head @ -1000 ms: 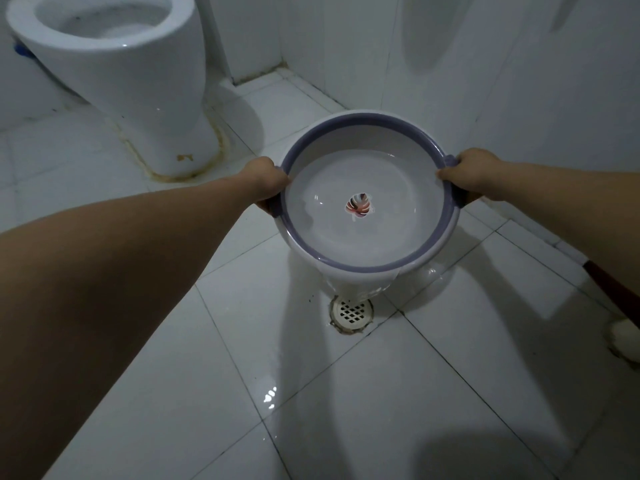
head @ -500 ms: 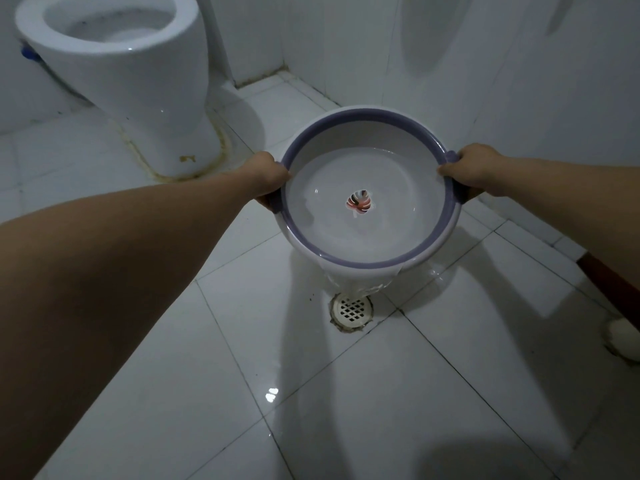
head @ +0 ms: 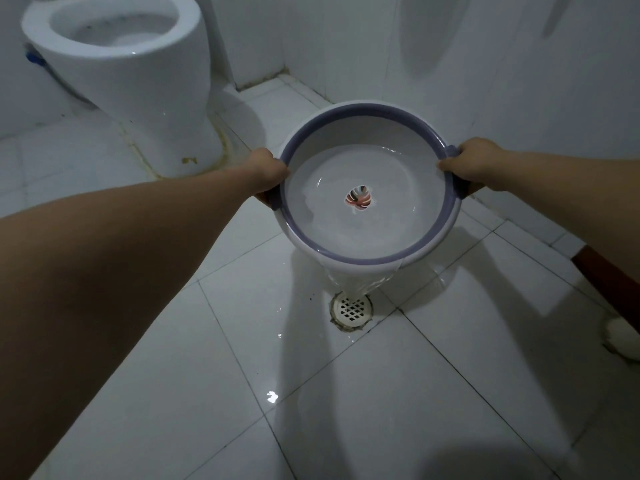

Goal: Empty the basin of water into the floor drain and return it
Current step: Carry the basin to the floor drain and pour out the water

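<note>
A round white basin (head: 367,114) with a purple rim hangs tilted toward me above the floor, with water inside and a small coloured leaf print at its bottom. My left hand (head: 266,168) grips the rim's left handle. My right hand (head: 471,164) grips the right handle. Water pours over the near lip in a broad sheet onto the round white floor drain (head: 351,311) just below and in front of the basin.
A white toilet (head: 138,81) stands at the back left. White tiled walls close the back and right. A brown stick with a white end (head: 620,330) lies at the right edge. The tiled floor (head: 381,410) is wet near the drain.
The basin has tipped further toward me and water now spills over its near lip onto the drain. Both hands keep their hold on the handles.
</note>
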Action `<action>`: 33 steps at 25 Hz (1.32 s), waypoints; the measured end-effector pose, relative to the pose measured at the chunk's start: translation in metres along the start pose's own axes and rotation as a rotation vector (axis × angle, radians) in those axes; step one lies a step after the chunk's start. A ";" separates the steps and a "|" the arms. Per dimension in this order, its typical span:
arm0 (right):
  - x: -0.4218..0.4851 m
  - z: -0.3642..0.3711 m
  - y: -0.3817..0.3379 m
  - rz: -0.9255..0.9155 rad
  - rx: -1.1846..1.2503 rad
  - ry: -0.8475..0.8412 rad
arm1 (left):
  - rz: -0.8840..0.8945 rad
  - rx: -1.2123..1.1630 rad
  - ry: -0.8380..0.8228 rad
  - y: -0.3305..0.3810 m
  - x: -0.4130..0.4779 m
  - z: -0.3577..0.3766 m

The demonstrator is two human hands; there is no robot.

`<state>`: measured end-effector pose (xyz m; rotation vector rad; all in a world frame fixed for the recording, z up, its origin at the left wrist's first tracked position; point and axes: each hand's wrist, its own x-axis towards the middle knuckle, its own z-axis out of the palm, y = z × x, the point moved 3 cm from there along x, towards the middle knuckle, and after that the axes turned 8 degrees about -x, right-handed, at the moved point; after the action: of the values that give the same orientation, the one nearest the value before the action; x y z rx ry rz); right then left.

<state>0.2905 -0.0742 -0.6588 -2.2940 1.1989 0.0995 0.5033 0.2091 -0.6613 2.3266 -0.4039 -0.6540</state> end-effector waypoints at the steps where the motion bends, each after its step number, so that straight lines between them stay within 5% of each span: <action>1: 0.000 0.000 0.000 0.001 -0.005 0.003 | 0.002 0.002 0.006 0.001 0.000 -0.001; 33: -0.003 0.000 -0.006 -0.003 -0.011 0.008 | 0.011 0.028 0.026 -0.002 -0.006 -0.006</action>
<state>0.2931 -0.0695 -0.6554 -2.3077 1.2022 0.0968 0.5021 0.2166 -0.6565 2.3551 -0.4167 -0.6162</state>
